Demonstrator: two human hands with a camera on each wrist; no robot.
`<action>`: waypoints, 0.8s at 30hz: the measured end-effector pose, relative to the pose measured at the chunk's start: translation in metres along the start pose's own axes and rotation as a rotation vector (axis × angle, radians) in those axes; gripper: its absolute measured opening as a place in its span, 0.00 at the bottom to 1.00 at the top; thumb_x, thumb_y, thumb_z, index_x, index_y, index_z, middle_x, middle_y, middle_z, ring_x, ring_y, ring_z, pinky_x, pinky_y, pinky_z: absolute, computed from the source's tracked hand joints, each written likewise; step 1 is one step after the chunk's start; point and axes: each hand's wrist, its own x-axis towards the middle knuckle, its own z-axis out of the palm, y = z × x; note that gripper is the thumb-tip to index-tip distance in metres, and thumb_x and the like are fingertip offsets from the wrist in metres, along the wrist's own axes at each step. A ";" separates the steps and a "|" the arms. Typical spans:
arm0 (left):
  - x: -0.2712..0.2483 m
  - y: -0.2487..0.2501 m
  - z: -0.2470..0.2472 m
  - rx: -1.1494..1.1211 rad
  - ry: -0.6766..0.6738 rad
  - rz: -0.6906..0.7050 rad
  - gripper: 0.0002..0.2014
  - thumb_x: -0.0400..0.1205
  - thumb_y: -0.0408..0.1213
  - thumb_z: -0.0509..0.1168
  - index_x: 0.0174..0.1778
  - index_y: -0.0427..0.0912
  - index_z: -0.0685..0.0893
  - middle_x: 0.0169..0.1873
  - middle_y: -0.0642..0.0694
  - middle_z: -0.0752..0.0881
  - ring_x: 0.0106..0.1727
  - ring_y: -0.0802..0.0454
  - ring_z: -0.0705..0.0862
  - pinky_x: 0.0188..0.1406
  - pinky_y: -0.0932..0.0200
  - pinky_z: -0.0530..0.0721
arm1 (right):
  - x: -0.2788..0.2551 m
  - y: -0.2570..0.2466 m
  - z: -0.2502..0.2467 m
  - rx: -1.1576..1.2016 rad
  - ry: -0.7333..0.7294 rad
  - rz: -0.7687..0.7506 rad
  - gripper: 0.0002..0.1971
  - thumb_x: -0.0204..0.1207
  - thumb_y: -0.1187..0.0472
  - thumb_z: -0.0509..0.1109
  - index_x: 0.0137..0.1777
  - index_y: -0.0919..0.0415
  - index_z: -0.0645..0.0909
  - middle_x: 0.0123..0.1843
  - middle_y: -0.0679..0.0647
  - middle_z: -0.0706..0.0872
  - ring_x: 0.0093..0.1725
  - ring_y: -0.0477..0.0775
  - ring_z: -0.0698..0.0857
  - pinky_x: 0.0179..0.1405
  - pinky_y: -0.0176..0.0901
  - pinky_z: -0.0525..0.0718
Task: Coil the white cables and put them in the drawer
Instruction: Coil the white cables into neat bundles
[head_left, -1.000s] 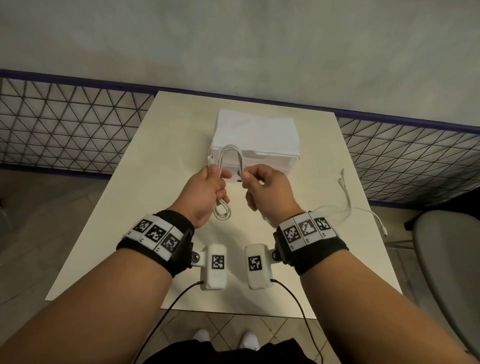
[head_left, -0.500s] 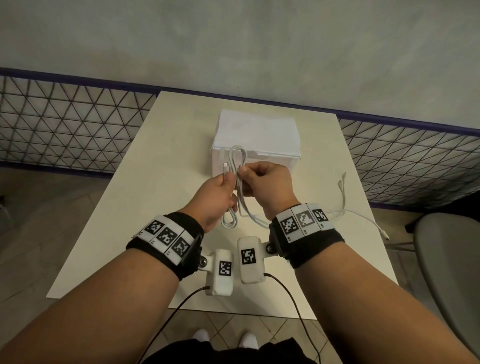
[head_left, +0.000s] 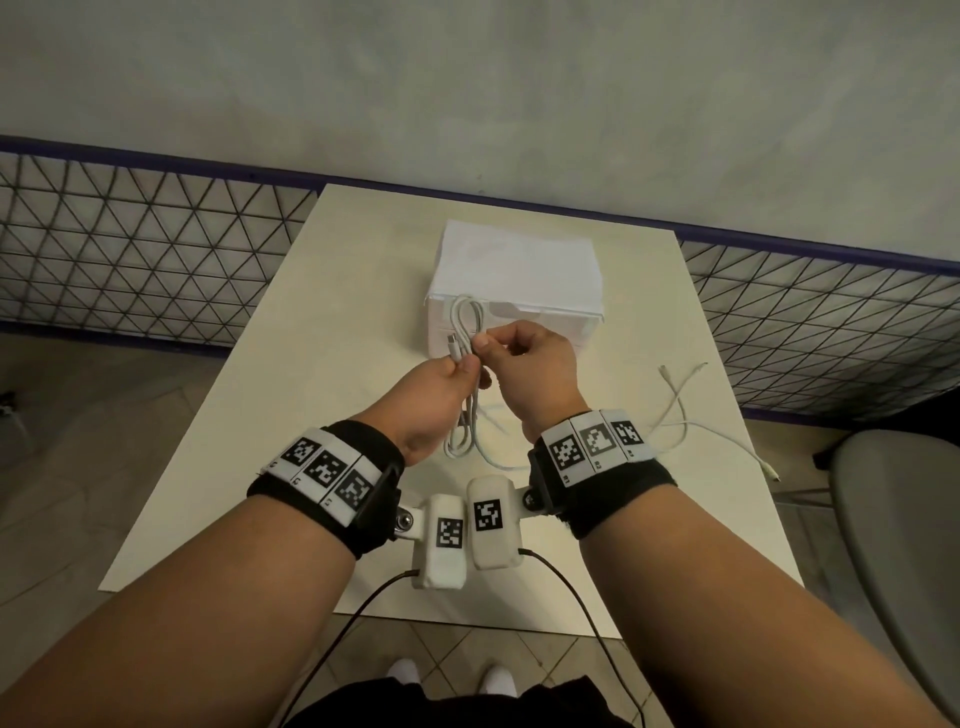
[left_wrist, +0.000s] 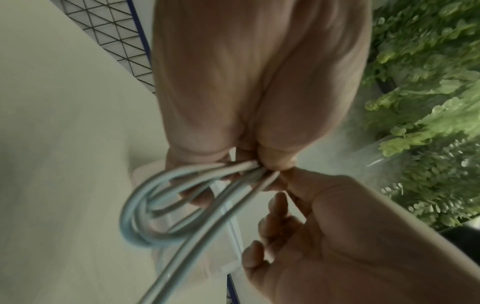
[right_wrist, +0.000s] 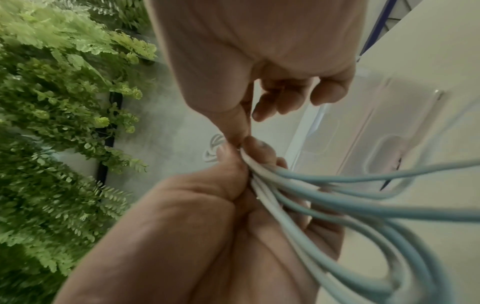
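Note:
A white cable (head_left: 464, 318), folded into long loops, is held upright over the middle of the table, just in front of the white drawer box (head_left: 514, 270). My left hand (head_left: 464, 365) grips the bundle at its middle, with loops sticking out above and hanging below. Right beside it, my right hand (head_left: 485, 347) pinches a strand between thumb and forefinger, the other fingers curled. In the left wrist view the loops (left_wrist: 155, 207) fan out from my left fingertips (left_wrist: 275, 162). In the right wrist view the strands (right_wrist: 337, 207) run from the pinch.
A second white cable (head_left: 680, 410) lies loose on the cream table (head_left: 311, 364) to the right, trailing over its right edge. A grey chair (head_left: 893, 519) stands at the right. Wire mesh fencing (head_left: 130, 249) runs behind the table. Green plants (right_wrist: 52, 102) show in the wrist views.
My right hand has moved left until it meets the left hand. The wide loop between them has narrowed into a tight bundle, with a longer strand hanging below.

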 end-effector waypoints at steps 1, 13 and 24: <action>0.002 -0.003 -0.003 0.009 -0.009 -0.004 0.19 0.85 0.51 0.51 0.58 0.44 0.81 0.61 0.44 0.84 0.63 0.45 0.80 0.67 0.41 0.79 | -0.001 0.002 0.001 -0.014 0.014 -0.016 0.10 0.73 0.61 0.74 0.31 0.52 0.81 0.29 0.48 0.83 0.29 0.37 0.84 0.35 0.31 0.82; 0.008 0.001 -0.021 -0.560 0.166 -0.005 0.16 0.88 0.43 0.50 0.48 0.35 0.77 0.39 0.41 0.85 0.36 0.51 0.89 0.44 0.52 0.87 | -0.012 0.019 -0.003 -0.310 -0.490 0.029 0.22 0.73 0.37 0.65 0.62 0.48 0.76 0.42 0.54 0.91 0.31 0.52 0.88 0.39 0.49 0.89; 0.011 -0.002 -0.025 -0.696 0.215 0.012 0.14 0.89 0.40 0.48 0.51 0.39 0.78 0.27 0.50 0.69 0.24 0.56 0.67 0.38 0.57 0.77 | -0.009 0.023 -0.007 -0.829 -0.392 -0.311 0.16 0.83 0.48 0.55 0.52 0.58 0.79 0.42 0.58 0.87 0.44 0.63 0.83 0.43 0.53 0.83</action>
